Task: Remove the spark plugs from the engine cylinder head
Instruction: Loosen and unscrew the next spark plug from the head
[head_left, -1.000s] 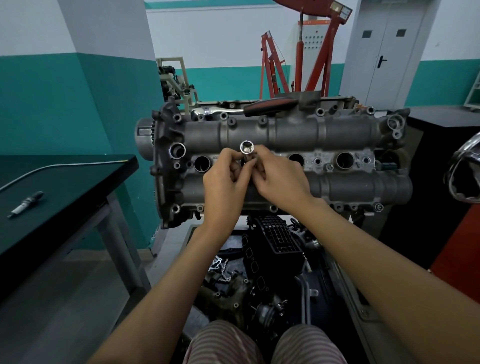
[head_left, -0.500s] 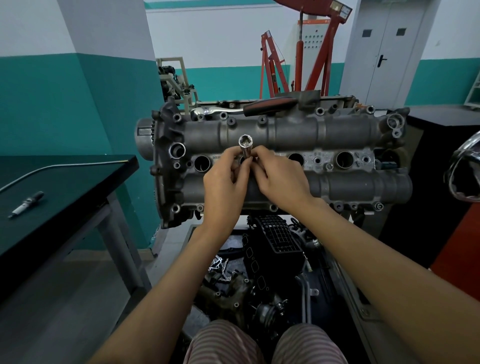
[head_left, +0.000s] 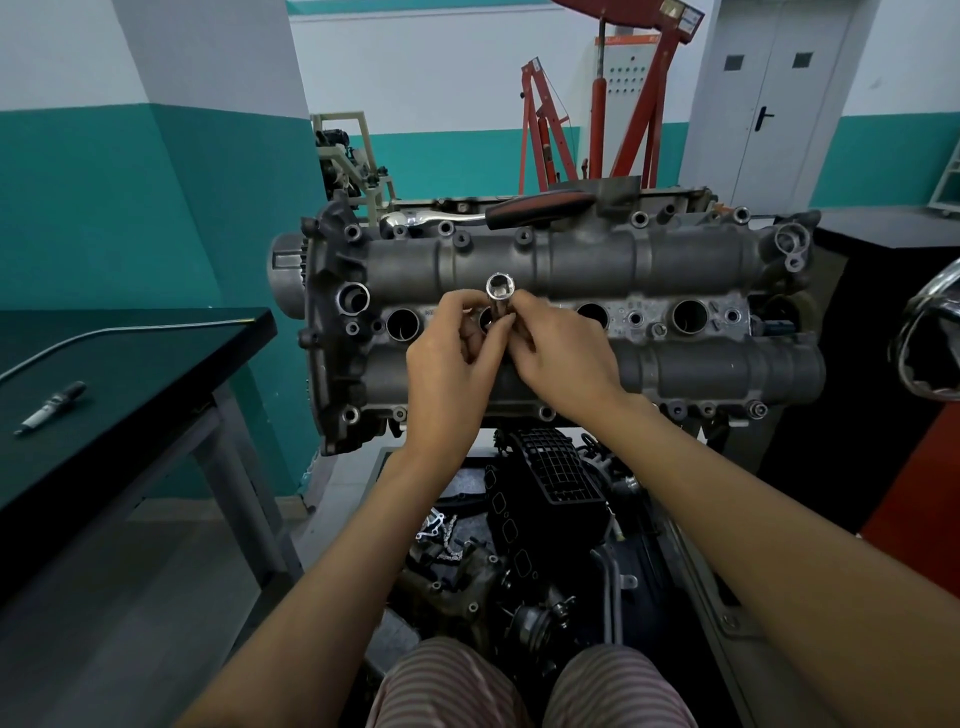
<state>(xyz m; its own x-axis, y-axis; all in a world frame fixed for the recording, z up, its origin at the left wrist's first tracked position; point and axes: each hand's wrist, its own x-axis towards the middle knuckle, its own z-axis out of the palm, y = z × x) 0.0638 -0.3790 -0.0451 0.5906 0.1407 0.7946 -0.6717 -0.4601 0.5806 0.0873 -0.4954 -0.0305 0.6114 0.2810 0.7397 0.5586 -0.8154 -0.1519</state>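
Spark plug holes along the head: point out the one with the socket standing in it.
The second spark plug hole from the left: the silver socket rises from it between both hands' fingers; the other three gape open.

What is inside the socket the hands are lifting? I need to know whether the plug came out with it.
The socket shows only its empty square drive opening on top. Its lower end is covered by the fingers, so a plug cannot be seen.
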